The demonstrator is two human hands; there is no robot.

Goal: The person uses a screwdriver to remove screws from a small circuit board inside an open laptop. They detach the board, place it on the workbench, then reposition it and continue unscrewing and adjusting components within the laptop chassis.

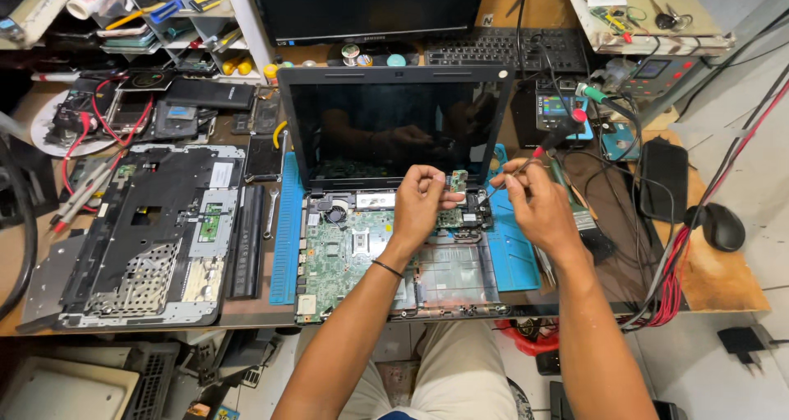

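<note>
Small green circuit board (458, 180) sits pinched between the thumb and fingers of my left hand (421, 202), held up on edge just above the top right corner of the opened laptop (394, 247). Its long axis runs roughly up and down, its face turned toward me. My right hand (530, 202) is closed around a thin screwdriver (526, 163) with a red cap; the tool slants from upper right down to lower left, its tip pointing at the small board and ending just beside it. The laptop's bottom shell works as a shallow tray: inside lie the green motherboard (345, 243) on the left, with a round fan near the hinge, and a bare rectangular bay on the right. Its dark screen (386, 124) stands upright behind my hands. A blue mat (288, 223) lies under the laptop on the table (723, 284), and the removed palmrest cover (140, 239) lies face down well to the left.
</note>
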